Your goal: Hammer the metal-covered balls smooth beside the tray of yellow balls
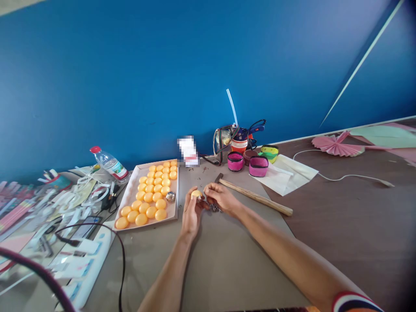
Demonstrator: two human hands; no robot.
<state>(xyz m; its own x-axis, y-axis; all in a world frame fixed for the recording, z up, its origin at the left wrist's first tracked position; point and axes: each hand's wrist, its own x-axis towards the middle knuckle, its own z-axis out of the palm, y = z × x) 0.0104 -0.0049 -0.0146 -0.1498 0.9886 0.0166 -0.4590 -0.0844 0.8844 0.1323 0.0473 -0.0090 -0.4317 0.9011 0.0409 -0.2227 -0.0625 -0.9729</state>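
Note:
My left hand (191,214) is closed around a rounded orange piece (196,193), which looks like a ball or dome with a shiny metal part at its lower side. Close beside it, my right hand (224,198) has its fingers pinched together near the piece; what they hold is too small to make out. Just under the fingers lie small shiny metal parts (215,208), partly hidden. Left of my hands, a shallow white box (130,184) holds rows of similar orange pieces (148,197) and one shiny metal ball (170,196).
A wooden-handled hammer (260,198) lies beyond my right forearm. Behind it stand pink containers (258,166), a striped cup (239,144) and white paper (286,175). On the left are a water bottle (112,164), tangled cables (87,190) and a power strip (92,264).

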